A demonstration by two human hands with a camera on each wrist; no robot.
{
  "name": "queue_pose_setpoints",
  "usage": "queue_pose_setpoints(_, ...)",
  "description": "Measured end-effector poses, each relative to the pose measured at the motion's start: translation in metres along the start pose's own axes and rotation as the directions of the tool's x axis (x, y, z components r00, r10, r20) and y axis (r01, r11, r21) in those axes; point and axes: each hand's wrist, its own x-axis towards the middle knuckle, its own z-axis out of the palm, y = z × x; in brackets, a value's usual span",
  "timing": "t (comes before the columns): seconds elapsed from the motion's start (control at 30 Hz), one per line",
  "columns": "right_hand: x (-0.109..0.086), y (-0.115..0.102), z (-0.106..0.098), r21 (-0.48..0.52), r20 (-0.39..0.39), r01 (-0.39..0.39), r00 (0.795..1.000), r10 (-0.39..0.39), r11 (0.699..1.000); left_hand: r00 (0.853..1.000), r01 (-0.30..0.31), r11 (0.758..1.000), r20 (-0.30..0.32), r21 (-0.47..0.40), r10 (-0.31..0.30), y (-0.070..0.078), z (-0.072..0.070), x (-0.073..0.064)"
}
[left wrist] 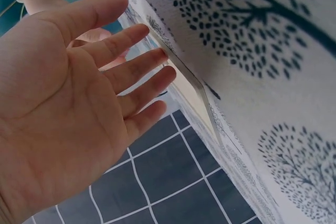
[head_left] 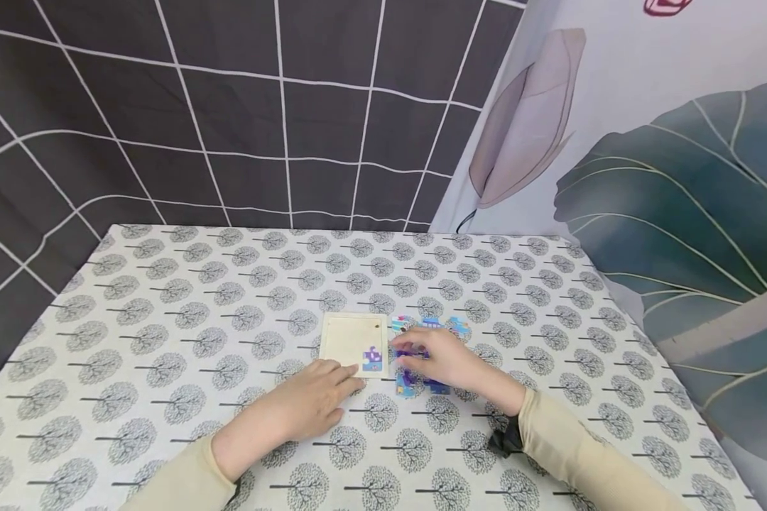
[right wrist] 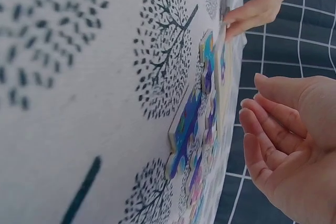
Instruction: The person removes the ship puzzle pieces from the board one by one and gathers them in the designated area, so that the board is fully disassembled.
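Observation:
A pale wooden puzzle tray [head_left: 345,333] lies flat on the cloth. One purple and blue jigsaw piece [head_left: 372,360] sits in its lower right corner. My left hand [head_left: 316,399] rests at the tray's near edge with fingers extended. Just right of the tray, loose jigsaw pieces [head_left: 458,326] lie close together, and my right hand [head_left: 439,360] is over them, hiding some. The right wrist view has that hand's fingers [right wrist: 270,145] loosely bent and apart from the pieces [right wrist: 186,121], with nothing visible in them. In the left wrist view the fingertips reach the tray's edge [left wrist: 197,95].
A white cloth [head_left: 185,404] printed with grey trees covers the table. Behind it hangs a dark curtain [head_left: 230,113] with a white grid. To the right is a light curtain [head_left: 613,64] with large leaf shapes.

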Motion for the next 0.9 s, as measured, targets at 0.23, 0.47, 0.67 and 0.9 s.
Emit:
queue_pose_setpoints(0.23,0.006,-0.004,0.004,-0.003,0.041,-0.013,0.999,0.013,1.000,1.000,-0.008,1.000,0.012,-0.030,0.008,-0.002,0.001,0.000)
queue_pose_setpoints(0.47,0.015,-0.008,0.010,-0.022,0.063,-0.012,0.998,0.014,1.000,1.000,0.003,0.999,0.022,-0.038,-0.002,-0.003,0.003,0.000)
queue_pose_setpoints(0.67,0.023,-0.009,0.015,-0.058,0.130,-0.023,0.991,0.031,0.998,1.000,0.001,0.999,0.015,-0.032,-0.001,-0.005,0.005,0.000)
queue_pose_setpoints(0.9,0.029,-0.010,0.017,-0.099,0.145,-0.020,0.989,0.034,0.995,1.000,0.008,1.000,0.015,-0.026,-0.007,-0.005,0.005,-0.001)
